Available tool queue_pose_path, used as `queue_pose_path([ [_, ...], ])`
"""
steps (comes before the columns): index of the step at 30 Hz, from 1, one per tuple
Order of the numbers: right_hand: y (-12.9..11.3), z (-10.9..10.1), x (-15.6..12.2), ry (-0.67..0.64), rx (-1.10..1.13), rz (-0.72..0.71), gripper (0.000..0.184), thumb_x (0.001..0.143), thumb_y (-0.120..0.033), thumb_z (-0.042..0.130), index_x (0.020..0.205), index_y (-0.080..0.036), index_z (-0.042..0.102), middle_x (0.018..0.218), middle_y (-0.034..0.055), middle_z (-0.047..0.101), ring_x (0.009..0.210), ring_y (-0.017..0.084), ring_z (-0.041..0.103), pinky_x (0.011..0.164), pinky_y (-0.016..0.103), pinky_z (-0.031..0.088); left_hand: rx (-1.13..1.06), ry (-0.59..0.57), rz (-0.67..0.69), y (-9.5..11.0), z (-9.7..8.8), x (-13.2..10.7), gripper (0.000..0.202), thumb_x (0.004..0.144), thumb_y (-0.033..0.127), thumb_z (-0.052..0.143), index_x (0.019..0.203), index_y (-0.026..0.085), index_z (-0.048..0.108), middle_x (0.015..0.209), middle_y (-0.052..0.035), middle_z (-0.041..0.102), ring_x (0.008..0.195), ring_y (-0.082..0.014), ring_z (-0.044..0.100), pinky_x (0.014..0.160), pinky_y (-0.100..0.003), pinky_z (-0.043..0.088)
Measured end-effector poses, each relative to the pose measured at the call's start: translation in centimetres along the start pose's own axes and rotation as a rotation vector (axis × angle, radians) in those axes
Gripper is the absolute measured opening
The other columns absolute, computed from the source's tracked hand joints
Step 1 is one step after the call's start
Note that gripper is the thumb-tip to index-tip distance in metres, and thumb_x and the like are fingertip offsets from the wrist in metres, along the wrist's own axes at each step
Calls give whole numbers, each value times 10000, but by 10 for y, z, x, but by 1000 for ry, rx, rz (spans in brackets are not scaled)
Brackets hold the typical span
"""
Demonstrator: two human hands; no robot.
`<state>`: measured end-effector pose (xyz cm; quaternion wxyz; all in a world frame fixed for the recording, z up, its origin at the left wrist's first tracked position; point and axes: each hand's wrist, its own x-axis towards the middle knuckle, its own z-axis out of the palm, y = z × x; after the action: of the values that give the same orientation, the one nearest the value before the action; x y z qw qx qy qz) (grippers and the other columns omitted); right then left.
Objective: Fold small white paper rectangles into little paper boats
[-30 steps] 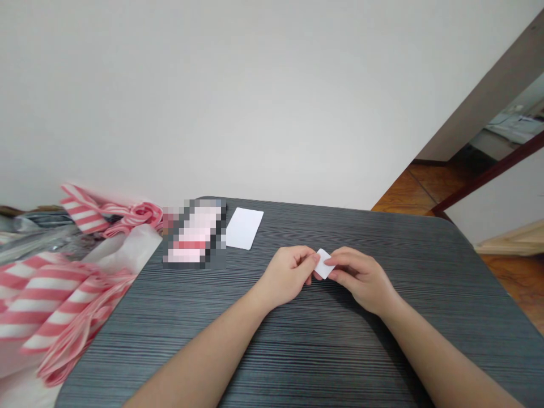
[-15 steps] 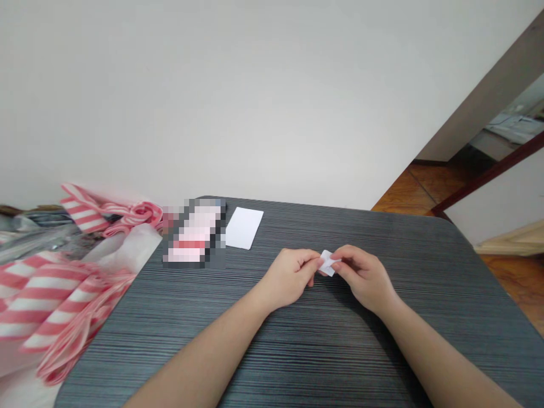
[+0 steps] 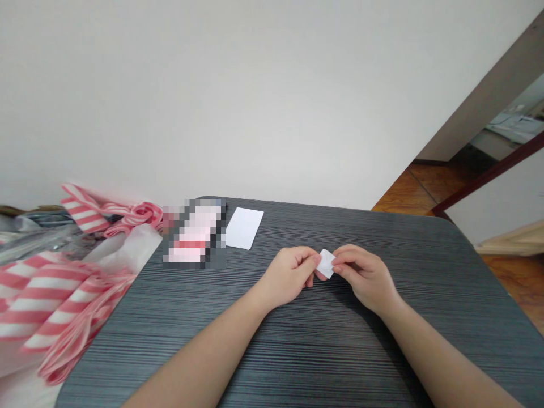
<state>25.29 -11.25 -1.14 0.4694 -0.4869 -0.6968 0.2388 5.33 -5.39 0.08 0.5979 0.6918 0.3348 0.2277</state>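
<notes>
A small piece of white paper (image 3: 326,264), roughly square with crease lines, is held up above the dark table between my two hands. My left hand (image 3: 289,276) pinches its left corner between thumb and fingers, and a fingertip shows beneath the lower edge. My right hand (image 3: 369,276) is closed at the right corner, thumb and index fingertip meeting at the paper's edge. Farther back on the table lies a flat white sheet or stack of paper (image 3: 245,228) with rounded corners.
A pixelated phone-like object (image 3: 195,233) lies at the far left of the dark wood-grain table (image 3: 297,345). Red-and-white striped cloths (image 3: 51,294) and clear plastic (image 3: 136,249) are heaped beyond the left edge. A pale wall (image 3: 263,102) rises behind.
A raised flap under my right fingers now lies flat, so the paper looks more square. My right fingers have moved slightly outward to its right corner. My left hand has barely shifted.
</notes>
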Motion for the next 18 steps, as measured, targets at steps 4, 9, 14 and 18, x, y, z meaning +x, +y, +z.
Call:
queue_pose_path([
  [4, -3, 0, -1, 11, 3, 59, 89, 891, -165, 656, 837, -227, 690, 905, 31, 699, 821, 170, 653, 756, 298, 491, 11, 0, 8, 0, 1, -1, 371, 979, 368, 439, 797, 161, 687, 557, 27, 549, 520, -87, 490, 550, -201, 379],
  [9, -5, 1, 0, 14, 9, 124, 114, 912, -197, 624, 806, -215, 659, 879, 39, 674, 803, 176, 632, 742, 309, 478, 34, 2, 11, 1, 0, -1, 351, 977, 380, 449, 787, 164, 650, 570, 28, 560, 526, -88, 494, 551, -202, 379],
  [14, -3, 5, 0, 58, 48, 147, 118, 917, -211, 614, 799, -213, 627, 844, 33, 636, 769, 176, 606, 714, 314, 467, 14, -31, 21, -1, 2, 0, 287, 936, 409, 530, 875, 166, 668, 597, 33, 559, 534, -95, 499, 523, -206, 364],
  [18, -3, 7, -1, 61, 78, 162, 117, 914, -216, 616, 797, -214, 620, 828, 28, 621, 755, 174, 593, 696, 311, 460, 60, -20, 33, -2, 3, 1, 242, 892, 390, 599, 882, 166, 689, 634, 27, 584, 568, -102, 531, 546, -213, 373],
])
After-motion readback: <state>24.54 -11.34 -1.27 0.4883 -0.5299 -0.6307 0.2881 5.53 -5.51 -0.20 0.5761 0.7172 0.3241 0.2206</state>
